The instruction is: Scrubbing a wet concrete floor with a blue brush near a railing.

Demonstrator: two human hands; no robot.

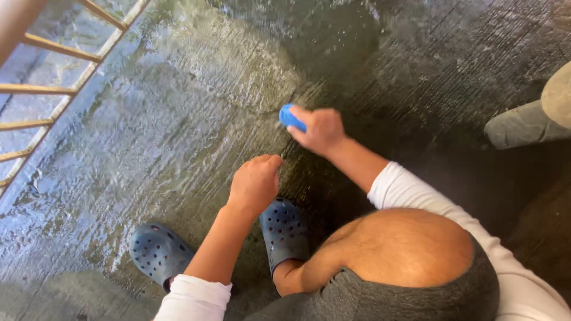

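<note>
I crouch over a wet, rough concrete floor (pixel 178 119). My right hand (pixel 321 129) grips a small blue object (pixel 291 117), likely a brush or sponge, pressed low against the floor. My left hand (pixel 256 181) hovers beside it with fingers curled in, holding nothing that I can see. Both arms wear white sleeves pushed up. My feet are in dark blue perforated clogs, one (pixel 159 252) at the left and one (pixel 284 232) under my left wrist. My bare knee (pixel 404 246) shows at lower right.
A yellow metal railing (pixel 53 89) runs along the upper left, with wet ground beyond it. A grey rock-like lump (pixel 523 122) sits at the right edge. Water sheets across the floor in front of me.
</note>
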